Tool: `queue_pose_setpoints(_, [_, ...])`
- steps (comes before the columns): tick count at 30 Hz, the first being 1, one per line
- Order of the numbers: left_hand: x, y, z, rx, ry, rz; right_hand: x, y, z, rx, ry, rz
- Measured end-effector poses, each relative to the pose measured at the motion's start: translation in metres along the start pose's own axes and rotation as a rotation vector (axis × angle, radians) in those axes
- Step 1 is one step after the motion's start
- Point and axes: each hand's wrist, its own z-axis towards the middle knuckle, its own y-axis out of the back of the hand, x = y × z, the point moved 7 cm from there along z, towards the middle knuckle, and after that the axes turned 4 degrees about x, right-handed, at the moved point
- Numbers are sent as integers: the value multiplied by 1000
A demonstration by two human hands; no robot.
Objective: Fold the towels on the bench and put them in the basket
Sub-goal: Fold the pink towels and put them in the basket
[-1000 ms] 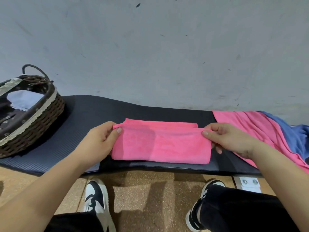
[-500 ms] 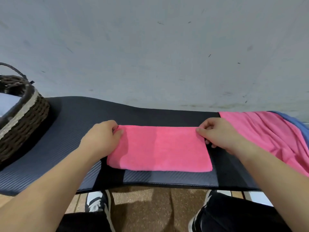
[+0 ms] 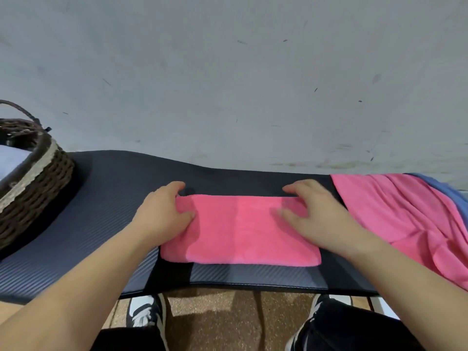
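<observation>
The folded pink towel (image 3: 243, 234) lies flat on the dark padded bench (image 3: 109, 203), under both palms, its long edges running from one hand to the other. The left hand (image 3: 162, 216) rests on its left end, the thumb lying apart on the cloth. Its fingers, close together and fairly straight, reach past the far corner. The right hand (image 3: 314, 216), blurred, lies flat on the right end, thumb spread inward, fingers stretched to the far edge. Neither hand plainly pinches anything. Well outside the left hand's knuckles stands the wicker basket (image 3: 38, 183), a pale cloth (image 3: 12, 158) inside. Just outside the right hand an unfolded pink towel (image 3: 405, 219) drapes the bench, with a blue towel (image 3: 440, 188) beyond it.
</observation>
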Motion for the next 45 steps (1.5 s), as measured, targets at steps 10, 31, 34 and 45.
queue_pose_setpoints(10, [0,8,-11,102,110,-196,12,-66,-25,555,20,-316])
queue_pose_setpoints(31, [-80,9,-31,15,-158,-546,13,-5,-14,-1,-42,17])
queue_pose_setpoints(34, [-114,-10,-26,-39,-250,-378,-4,4,-12,-22,-120,134])
queue_pose_setpoints(45, [-165,-92,-22,246,-283,-266,-45,-8,-16,94,-269,510])
